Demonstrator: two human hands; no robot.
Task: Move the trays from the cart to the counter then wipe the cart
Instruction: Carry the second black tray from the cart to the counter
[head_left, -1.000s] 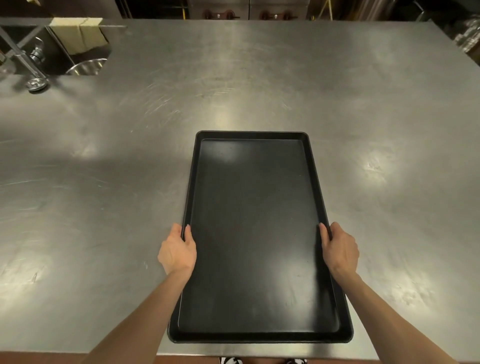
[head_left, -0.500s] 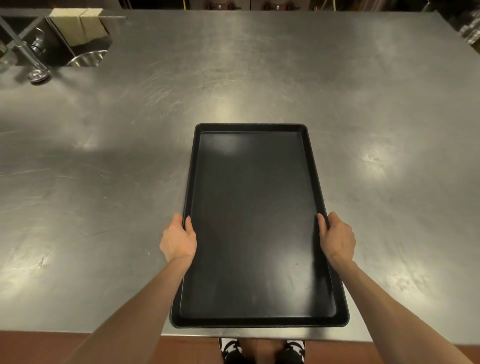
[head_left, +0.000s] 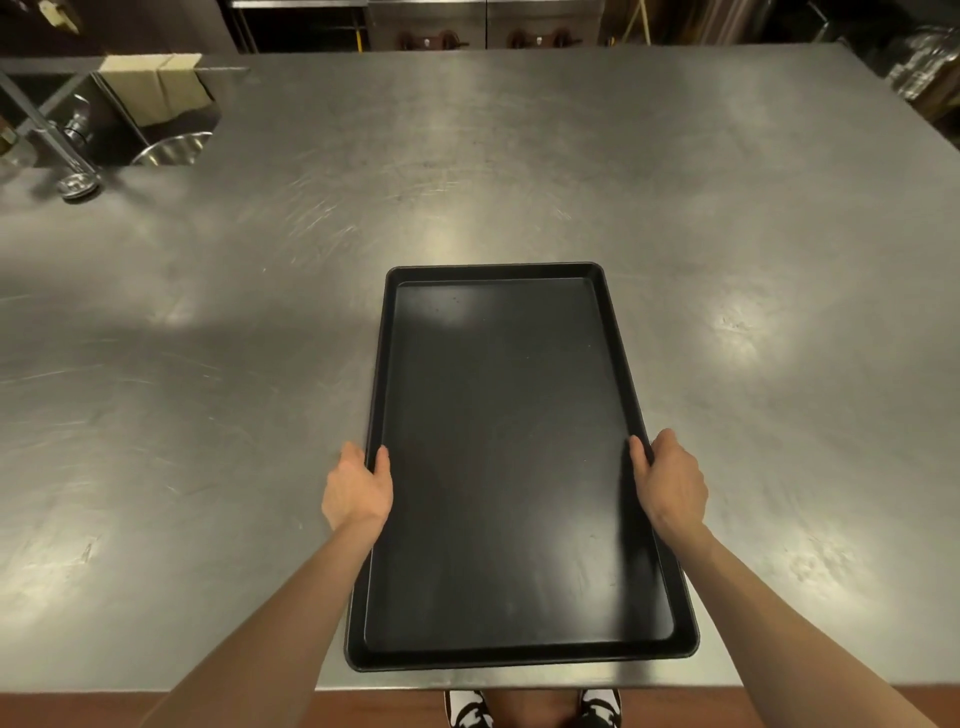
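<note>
Black tray (head_left: 519, 467) lies lengthwise on the steel counter (head_left: 727, 234), long axis running near to far, near short edge just inside the counter's near edge, roughly centre left-right. Tray is bare inside, w/ a raised rim all round and a faint light glare near its far end. Left hand (head_left: 358, 491) grips the left long rim approx. midway along: thumb hooked over the rim onto the inner side, fingers wrapped under/outside, mostly hidden. Right hand (head_left: 672, 486) grips the right long rim opposite it, same way, thumb over the top, fingers out of sight beneath. Both forearms reach in from the near corners. Can't tell if the tray sits fully flat on the steel or is a hair lifted. Far left: a cut-out in the counter w/ a metal bowl (head_left: 174, 148) below, a cardboard box (head_left: 153, 85) behind it, and slanted metal bars w/ a round foot (head_left: 79, 184) resting on the counter. Scuffs and light patches on the steel. Shoes (head_left: 470, 709) show on the floor below the near edge.
</note>
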